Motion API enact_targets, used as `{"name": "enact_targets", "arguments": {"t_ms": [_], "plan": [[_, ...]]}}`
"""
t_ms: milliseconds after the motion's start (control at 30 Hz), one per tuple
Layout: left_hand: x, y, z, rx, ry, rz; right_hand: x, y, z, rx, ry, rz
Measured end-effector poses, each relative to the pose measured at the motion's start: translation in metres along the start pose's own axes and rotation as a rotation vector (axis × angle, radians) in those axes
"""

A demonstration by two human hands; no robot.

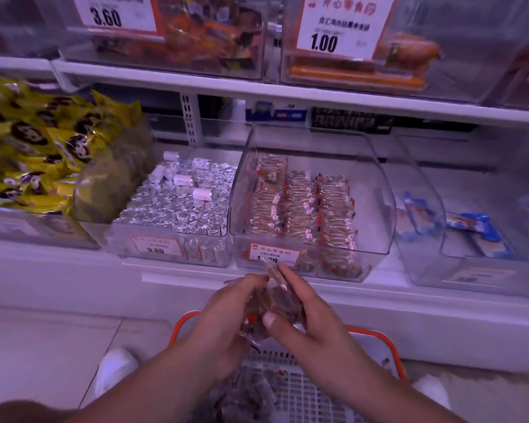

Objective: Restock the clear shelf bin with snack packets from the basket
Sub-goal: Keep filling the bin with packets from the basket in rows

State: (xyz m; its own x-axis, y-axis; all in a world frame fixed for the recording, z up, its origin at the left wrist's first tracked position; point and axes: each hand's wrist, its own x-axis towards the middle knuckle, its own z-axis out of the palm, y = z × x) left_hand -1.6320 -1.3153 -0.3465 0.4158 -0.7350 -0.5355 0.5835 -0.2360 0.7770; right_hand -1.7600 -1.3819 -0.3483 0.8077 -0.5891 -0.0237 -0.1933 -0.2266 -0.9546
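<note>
My left hand [226, 312] and right hand [312, 319] over basket [388, 340], fingers curled round snack packets [275, 303]; clear shelf bin [379, 209] at 12 o'clock.

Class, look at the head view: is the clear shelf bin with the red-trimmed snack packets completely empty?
No: the clear shelf bin already holds rows of red-trimmed snack packets.

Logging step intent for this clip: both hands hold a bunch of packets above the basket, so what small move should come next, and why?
Probably lift the bunch of packets forward into the clear bin straight ahead. The left hand and right hand already grip it above the basket, and the bin's rows sit low, leaving room on top.
</note>
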Motion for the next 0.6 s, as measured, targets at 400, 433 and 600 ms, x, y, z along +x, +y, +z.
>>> {"name": "enact_targets", "arguments": {"t_ms": [400,433,600], "plan": [[0.000,-0.002,0.010,-0.208,-0.189,0.077,0.015,-0.013,0.015,0.417,0.492,0.139],[-0.001,-0.001,0.009,-0.190,-0.184,0.088,0.015,-0.013,0.012,0.390,0.495,0.142],[-0.001,0.004,0.001,-0.141,-0.106,0.195,0.020,-0.010,-0.007,0.438,0.455,0.240]]}}
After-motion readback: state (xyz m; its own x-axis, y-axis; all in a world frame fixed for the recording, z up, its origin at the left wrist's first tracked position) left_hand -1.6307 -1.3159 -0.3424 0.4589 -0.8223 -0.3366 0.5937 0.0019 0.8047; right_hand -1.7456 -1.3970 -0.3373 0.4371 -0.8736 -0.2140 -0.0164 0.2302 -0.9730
